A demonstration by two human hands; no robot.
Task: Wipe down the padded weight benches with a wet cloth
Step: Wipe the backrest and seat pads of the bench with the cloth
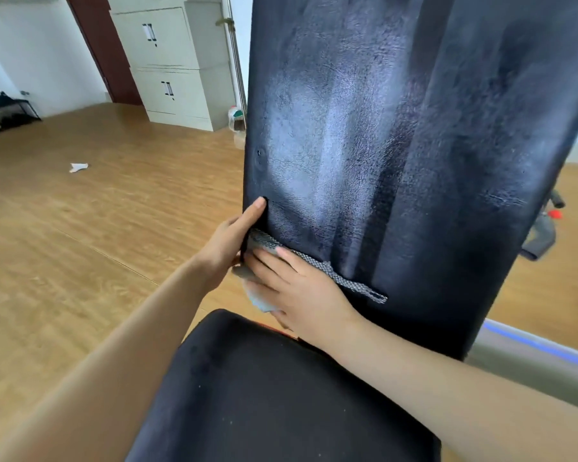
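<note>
The black padded backrest (397, 145) of the weight bench rises steeply in front of me, shiny with wet streaks. Its black seat pad (274, 401) lies below, close to me. My right hand (301, 288) presses a grey patterned cloth (351, 278) flat against the lower left part of the backrest, fingers spread. My left hand (227, 241) holds the backrest's left edge, thumb on the front face and the other fingers hidden behind the pad. Part of the cloth bunches under my right palm.
A wooden floor (80, 228) spreads to the left with a scrap of white paper (78, 167) on it. White metal cabinets (177, 61) stand at the back wall. A grey frame tube (531, 355) and a red-tipped adjustment knob (555, 213) sit at the right.
</note>
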